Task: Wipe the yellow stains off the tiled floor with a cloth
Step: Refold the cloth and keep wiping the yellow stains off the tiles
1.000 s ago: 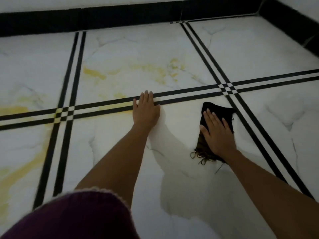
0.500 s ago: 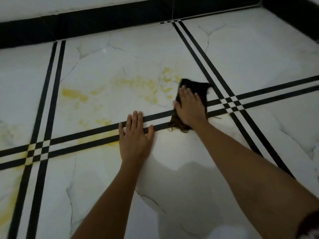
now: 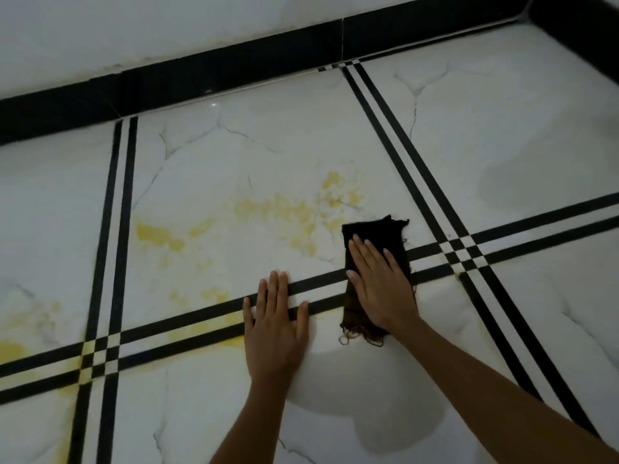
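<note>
A dark cloth [image 3: 373, 232] with a frayed near end lies flat on the white marbled floor tile [image 3: 234, 155], across the double black stripe. My right hand [image 3: 380, 284] presses flat on the cloth, fingers spread. Yellow stains [image 3: 278, 209] spread over the tile just left of the cloth, with more yellow stains [image 3: 157, 234] farther left and along the stripe crossing [image 3: 90, 358] at lower left. My left hand [image 3: 274, 324] rests flat on the floor over the black stripe, left of the cloth, holding nothing.
A black skirting band [image 3: 234, 67] runs along the wall at the top, and turns the corner at upper right. Double black stripes [image 3: 462, 249] cross to the right of the cloth. My shadow [image 3: 385, 403] falls on the near tile.
My right hand slid the cloth from the near tile up across the stripe toward the yellow stains, then slightly back and right. My left hand stayed planted on the stripe.
</note>
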